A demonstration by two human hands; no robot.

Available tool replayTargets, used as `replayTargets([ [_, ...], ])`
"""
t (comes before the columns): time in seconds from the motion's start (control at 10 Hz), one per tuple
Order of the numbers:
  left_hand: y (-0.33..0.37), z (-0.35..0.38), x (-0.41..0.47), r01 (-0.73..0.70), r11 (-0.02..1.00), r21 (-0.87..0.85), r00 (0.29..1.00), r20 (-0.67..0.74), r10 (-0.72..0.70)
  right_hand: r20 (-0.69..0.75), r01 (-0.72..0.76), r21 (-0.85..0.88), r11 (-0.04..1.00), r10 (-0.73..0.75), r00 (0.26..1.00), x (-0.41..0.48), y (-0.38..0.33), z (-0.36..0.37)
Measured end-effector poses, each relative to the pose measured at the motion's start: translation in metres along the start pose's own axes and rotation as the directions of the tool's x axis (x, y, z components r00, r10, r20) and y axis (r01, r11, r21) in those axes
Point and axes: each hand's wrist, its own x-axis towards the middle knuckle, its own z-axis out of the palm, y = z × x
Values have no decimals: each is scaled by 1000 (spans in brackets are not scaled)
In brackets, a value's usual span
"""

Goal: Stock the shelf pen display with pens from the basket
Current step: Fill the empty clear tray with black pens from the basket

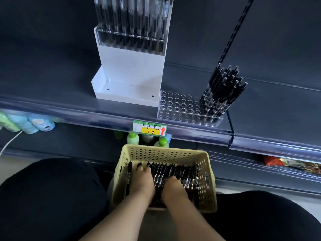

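A pale yellow perforated basket [166, 151] sits low in front of me, filled with several black pens [180, 171]. Both hands are down inside it. My left hand [142, 181] lies on the pens at the left, fingertips curled down among them. My right hand [172, 187] is beside it, fingers bent into the pile; the fingertips are hidden, so any hold is unclear. On the shelf stands a clear acrylic pen display [178, 106] with rows of holes, its right end packed with several upright black pens [220, 91], the left holes bare.
A white acrylic stand [128, 73] with pens in its upper rack stands left of the display. A green and yellow price tag [149, 129] hangs on the shelf edge. Green-capped bottles [132, 138] sit on the lower shelf behind the basket. My dark-clothed knees flank the basket.
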Motion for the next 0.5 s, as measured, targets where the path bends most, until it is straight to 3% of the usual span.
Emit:
replayTargets([
  [0.1, -5, 5, 15, 35, 999, -21, 999, -10, -35, -26, -77, 90, 993, 79, 997, 17, -1, 2],
  [0.2, -3, 8, 21, 56, 998, -5, 998, 13, -56, -14, -140, -17, 990, 139, 990, 39, -2, 7],
  [0.5, 0, 1, 12, 20, 994, -110, 999, -39, -24, -29, -158, 111, 981, 162, 986, 28, -8, 5],
])
